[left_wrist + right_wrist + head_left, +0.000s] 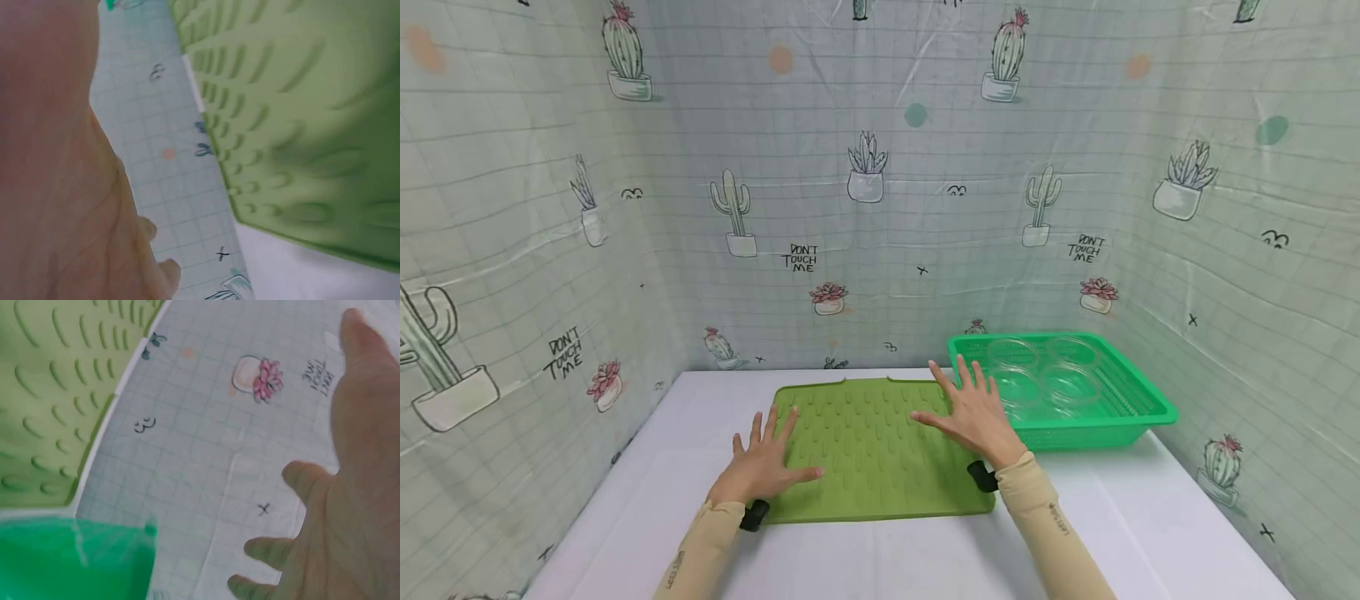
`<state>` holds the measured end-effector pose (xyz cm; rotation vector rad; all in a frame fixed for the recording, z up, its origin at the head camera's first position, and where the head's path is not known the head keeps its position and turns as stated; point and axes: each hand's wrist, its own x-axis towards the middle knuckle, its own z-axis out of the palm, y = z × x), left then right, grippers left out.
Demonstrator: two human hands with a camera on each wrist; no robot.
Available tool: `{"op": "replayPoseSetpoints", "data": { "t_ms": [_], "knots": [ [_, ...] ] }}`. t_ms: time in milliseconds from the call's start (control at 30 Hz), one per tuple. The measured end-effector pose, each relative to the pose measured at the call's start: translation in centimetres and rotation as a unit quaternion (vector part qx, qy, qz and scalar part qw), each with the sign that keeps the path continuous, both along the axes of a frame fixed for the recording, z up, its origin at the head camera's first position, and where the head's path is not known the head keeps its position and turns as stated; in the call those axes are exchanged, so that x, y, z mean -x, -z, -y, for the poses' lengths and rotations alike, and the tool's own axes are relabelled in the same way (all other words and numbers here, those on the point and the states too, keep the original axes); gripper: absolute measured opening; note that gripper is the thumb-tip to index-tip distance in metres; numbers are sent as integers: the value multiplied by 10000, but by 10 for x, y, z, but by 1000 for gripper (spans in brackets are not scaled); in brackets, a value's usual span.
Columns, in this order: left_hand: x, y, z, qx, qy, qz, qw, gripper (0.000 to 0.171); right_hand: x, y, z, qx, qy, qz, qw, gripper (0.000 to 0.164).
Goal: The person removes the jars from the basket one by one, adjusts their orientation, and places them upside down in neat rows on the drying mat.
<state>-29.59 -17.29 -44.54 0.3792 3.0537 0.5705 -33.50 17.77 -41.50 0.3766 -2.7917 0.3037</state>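
Note:
A green rectangular mat (865,450) with rows of raised oval bumps lies on the white table. Over its left edge my left hand (762,468) is held with fingers spread, gripping nothing. My right hand (977,417) hovers at the mat's right side, fingers spread and holding nothing, close to a green plastic basket (1138,417). Inside the basket sit several clear round dishes (1071,383). The left wrist view shows the mat (300,137) beside my palm (56,206). In the right wrist view, my hand (350,506) has its fingers apart, with the basket (75,562) at lower left.
The white table (880,558) extends around the mat and basket. A cloth backdrop (880,225) printed with cacti and grid lines rises behind the table and along both sides. The basket stands at the back right, with its wall near the mat's right edge.

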Motion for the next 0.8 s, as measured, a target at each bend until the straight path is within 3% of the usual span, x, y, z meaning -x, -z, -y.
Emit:
{"op": "replayPoseSetpoints", "data": {
  "t_ms": [167, 367, 567, 800],
  "knots": [
    [-10, 17, 3, 21, -154, 87, 9998, 117, -7, -10, -20, -53, 360, 84, 9993, 98],
    [-15, 37, 5, 99, -271, 276, 9992, 121, -19, -16, -58, 128, 869, 191, 9959, 100],
    [-18, 47, 5, 73, -185, 423, 9989, 123, -25, -18, -91, 204, 1368, 519, 9890, 104],
    [-16, 50, 4, -9, -194, 555, 9983, 126, -27, -16, -112, 159, 1613, 440, 9858, 104]
  ]
}}
